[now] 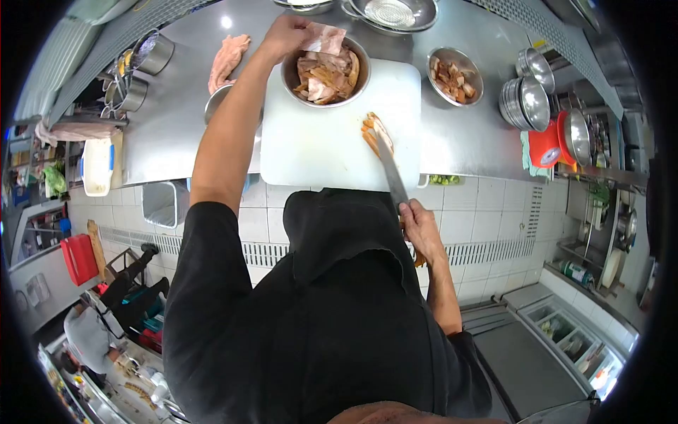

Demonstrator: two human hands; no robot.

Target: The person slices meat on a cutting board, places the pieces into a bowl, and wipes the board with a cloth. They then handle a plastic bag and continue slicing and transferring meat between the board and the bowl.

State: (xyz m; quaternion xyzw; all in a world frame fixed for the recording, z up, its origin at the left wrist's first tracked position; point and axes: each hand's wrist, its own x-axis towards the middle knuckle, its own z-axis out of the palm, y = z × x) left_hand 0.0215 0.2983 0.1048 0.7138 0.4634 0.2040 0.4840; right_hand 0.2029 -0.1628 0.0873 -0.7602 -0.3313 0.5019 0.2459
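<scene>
Near the back of the white cutting board [304, 148], my left hand [286, 35] is closed on a pale, flat slice of meat [326, 38]. The slice is over the rim of a steel bowl [286, 83] filled with browned meat pieces [328, 76]. At the board's front right, my right hand [419, 225] grips a knife [391, 172] low by its handle. The blade points away from me, its tip at a small pile of sliced meat [376, 134] on the board. My right fingers are partly hidden behind the hand.
A steel bowl of chopped meat [454, 78] stands right of the board. Stacked steel bowls [522, 102] and a red scale [546, 138] are farther right. A raw pinkish meat piece [228, 62] lies left. Colanders [395, 15] sit at the back. Another person [92, 332] is behind me at lower left.
</scene>
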